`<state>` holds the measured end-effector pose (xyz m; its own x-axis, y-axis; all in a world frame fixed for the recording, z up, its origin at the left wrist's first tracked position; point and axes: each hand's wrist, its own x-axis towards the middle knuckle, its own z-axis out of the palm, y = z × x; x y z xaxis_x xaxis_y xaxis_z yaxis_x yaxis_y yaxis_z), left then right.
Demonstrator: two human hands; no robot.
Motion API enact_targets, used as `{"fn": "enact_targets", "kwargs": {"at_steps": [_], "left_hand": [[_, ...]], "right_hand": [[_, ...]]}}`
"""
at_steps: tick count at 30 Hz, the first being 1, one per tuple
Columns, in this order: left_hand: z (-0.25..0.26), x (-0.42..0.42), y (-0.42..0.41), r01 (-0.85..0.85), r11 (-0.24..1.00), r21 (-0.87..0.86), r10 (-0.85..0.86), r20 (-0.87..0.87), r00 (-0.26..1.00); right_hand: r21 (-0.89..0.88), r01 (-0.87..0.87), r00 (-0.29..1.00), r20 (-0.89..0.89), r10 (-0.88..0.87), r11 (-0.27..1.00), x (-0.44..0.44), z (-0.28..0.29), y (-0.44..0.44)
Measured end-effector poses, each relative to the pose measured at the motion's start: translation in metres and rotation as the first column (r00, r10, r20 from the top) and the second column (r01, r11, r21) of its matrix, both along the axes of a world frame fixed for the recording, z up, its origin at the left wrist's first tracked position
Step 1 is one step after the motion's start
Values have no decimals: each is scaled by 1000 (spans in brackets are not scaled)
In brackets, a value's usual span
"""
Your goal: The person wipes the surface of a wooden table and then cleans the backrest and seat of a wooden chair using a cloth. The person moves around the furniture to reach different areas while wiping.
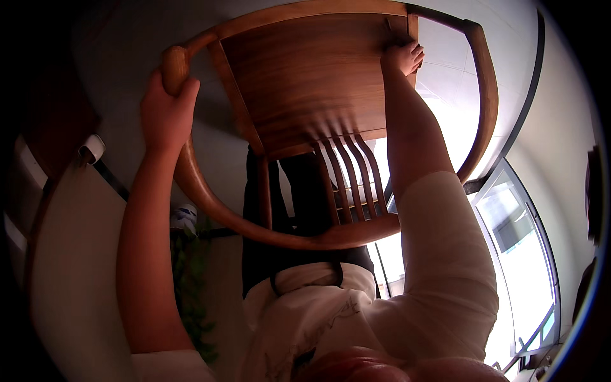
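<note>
A wooden armchair (305,71) is in front of my body, its curved back rail (281,238) nearest to me. Several thin back spindles (348,181) run from the rail towards the flat seat panel. My left hand (167,110) is wrapped around the rounded end of the left armrest (175,67). Over at the seat's far right, my right hand (405,56) grips the edge, fingers curled over the seat frame (413,28). The right armrest (487,95) curves free of that hand. My dark-trousered legs show behind the back rail and spindles.
Pale tiled floor (448,52) lies around the chair. On the right is a bright window with a tilted-out pane (518,248). Green leaves (188,281) hang at the lower left, near a white and blue object (184,217). A small white object (93,148) is farther left.
</note>
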<state>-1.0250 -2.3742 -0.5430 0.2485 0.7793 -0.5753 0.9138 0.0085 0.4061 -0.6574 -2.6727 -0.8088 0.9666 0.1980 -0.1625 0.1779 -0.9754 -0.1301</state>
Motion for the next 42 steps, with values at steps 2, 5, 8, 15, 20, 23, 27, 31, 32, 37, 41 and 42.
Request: {"fn": "enact_targets", "kwargs": {"at_steps": [2,5,8,15,20,23,27,31,32,37,41,42], "left_hand": [[5,2,0,-5,1000,-20,5,-8,1000],[13,4,-2,-14,1000,-25,13,-57,998],[9,4,-3,12,1000,0,-12,-44,999],[-2,3,1,41,999,27,-40,-24,999],[-1,-3,-2,54,995,78,-54,-6,999],[-1,-2,-3,74,993,87,-76,14,997],[0,-1,-3,85,992,94,-86,-1,996],[-5,1,0,105,989,103,-105,0,994],[-6,1,1,82,994,71,-82,0,997],[0,2,0,135,990,40,-134,-42,990],[-2,1,-1,79,996,-28,-79,30,996],[-2,-2,-2,77,996,-40,-76,18,997]], "right_hand": [[73,-56,996,75,51,996,-26,-15,30],[174,-325,946,44,323,930,-110,-8,97],[299,-485,857,-25,515,822,-205,3,151],[199,-945,223,-195,955,261,-323,40,140],[292,-953,-16,-302,953,76,-326,51,8],[301,-948,1,-311,950,99,-329,43,-51],[273,-822,337,-473,814,499,-311,77,-24],[-56,-759,628,-329,705,649,-307,68,10],[-59,-763,628,-302,717,644,-312,63,16],[186,-934,244,-292,925,306,-372,52,26],[107,-767,559,-372,741,633,-413,67,-8],[103,-624,672,-435,599,775,-413,80,-19]]}}
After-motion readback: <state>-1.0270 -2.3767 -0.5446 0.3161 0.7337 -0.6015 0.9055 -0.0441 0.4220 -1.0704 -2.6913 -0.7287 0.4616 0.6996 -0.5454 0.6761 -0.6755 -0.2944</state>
